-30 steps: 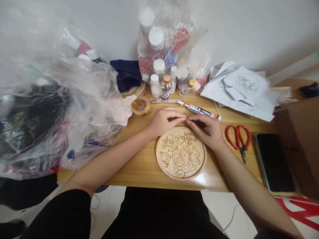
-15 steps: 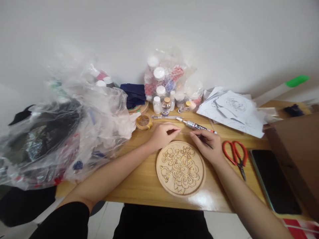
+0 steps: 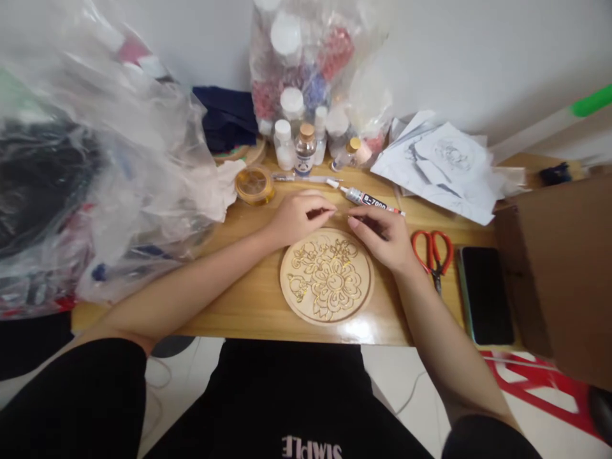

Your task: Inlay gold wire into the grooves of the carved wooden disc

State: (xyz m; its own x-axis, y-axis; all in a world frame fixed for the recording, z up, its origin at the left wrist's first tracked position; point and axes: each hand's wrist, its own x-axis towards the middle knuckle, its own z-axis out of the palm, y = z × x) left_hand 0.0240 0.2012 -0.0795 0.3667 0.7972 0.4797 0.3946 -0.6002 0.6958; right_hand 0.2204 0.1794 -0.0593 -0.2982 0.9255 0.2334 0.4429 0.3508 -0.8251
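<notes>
A round wooden plate [image 3: 284, 290] with a raised rim lies on the table before me. Gold outlines form a large flower, smaller blossoms and leaves on its face. My left hand [image 3: 306, 217] is pinched closed just past the plate's far left edge; whatever lies between its fingertips is too small to make out. Opposite it, my right hand [image 3: 385, 234] is closed with its thumb and finger pointing left, a thin dark tool partly hidden in the palm. The fingertips of both hands are close but apart. A B-7000 glue tube [image 3: 368, 198] lies just behind my right hand.
A spool of gold wire [image 3: 254, 185] and a pen [image 3: 306, 179] lie beyond my left hand. Small bottles [image 3: 305, 150] stand farther back. Red-handled pliers [image 3: 433, 252], a phone [image 3: 486, 294] and a cardboard box [image 3: 554, 274] are rightward; drawn papers [image 3: 440, 162] lie behind. Plastic bags [image 3: 143, 159] crowd the left.
The camera view has tilted downward, so the table items sit higher in the picture and more of my lap shows. Both hands keep nearly the same pinched pose above the plate's far edge.
</notes>
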